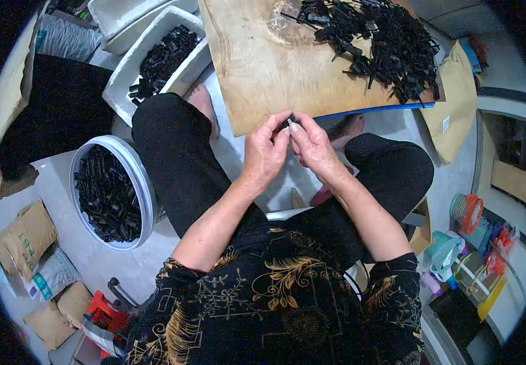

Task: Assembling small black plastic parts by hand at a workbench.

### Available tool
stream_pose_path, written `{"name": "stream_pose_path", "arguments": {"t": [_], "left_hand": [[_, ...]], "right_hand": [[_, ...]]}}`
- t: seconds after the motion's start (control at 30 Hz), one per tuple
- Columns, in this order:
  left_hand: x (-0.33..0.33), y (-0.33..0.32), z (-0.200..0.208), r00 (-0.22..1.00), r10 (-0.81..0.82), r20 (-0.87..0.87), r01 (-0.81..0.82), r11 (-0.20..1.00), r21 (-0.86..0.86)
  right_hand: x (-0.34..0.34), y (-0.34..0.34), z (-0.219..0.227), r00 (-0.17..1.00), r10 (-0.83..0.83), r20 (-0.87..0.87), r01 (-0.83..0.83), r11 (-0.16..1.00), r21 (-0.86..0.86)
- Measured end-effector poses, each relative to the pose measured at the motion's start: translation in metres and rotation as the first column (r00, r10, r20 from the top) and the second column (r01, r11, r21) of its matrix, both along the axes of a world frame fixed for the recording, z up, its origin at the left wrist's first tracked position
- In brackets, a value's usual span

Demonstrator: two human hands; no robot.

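My left hand (265,149) and my right hand (313,146) meet at the near edge of a wooden board (257,79). Between their thumbs and fingertips they pinch one small black plastic part (288,122); the fingers cover most of it, so its full shape is hidden. Beyond my hands, toward the far right of the board, lies a big heap of black plastic parts (390,55), some with thin stems sticking out.
On the left stand a white bucket (147,201) and, farther off, a white foam box (117,85), both holding black parts. Brown packages (25,237) lie at the lower left. At the right are a yellow-brown sheet (457,103) and a cluster of coloured bags (448,255).
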State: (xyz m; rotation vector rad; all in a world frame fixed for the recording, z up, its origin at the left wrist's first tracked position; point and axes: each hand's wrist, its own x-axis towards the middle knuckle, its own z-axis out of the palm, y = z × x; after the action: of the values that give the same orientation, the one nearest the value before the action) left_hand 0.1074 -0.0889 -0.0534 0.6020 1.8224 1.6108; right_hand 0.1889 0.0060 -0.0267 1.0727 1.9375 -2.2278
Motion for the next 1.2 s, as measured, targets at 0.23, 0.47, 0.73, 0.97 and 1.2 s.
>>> {"name": "stream_pose_path", "arguments": {"t": [0.23,0.47,0.73,0.97,1.2], "left_hand": [[0.002,-0.001,-0.008,0.971,-0.027,-0.238,0.004,0.996,-0.093],[-0.006,-0.001,0.019,0.965,-0.063,0.253,0.039,0.994,0.099],[-0.003,-0.006,0.012,0.978,-0.082,0.193,0.062,0.992,0.108],[0.001,-0.005,0.004,0.999,-0.035,0.025,0.032,0.994,0.109],[0.003,0.001,0.010,0.873,0.031,-0.487,-0.002,0.998,0.060]], "right_hand": [[-0.002,0.005,-0.019,0.996,0.073,-0.041,-0.061,0.966,0.250],[0.007,0.001,-0.001,0.987,-0.013,-0.161,-0.009,0.991,-0.136],[0.009,-0.008,0.003,0.977,-0.012,-0.214,0.010,1.000,-0.007],[0.008,-0.004,-0.001,0.989,0.002,-0.146,0.014,0.994,0.110],[0.005,-0.010,0.015,0.994,-0.096,-0.049,0.090,0.989,-0.114]]}}
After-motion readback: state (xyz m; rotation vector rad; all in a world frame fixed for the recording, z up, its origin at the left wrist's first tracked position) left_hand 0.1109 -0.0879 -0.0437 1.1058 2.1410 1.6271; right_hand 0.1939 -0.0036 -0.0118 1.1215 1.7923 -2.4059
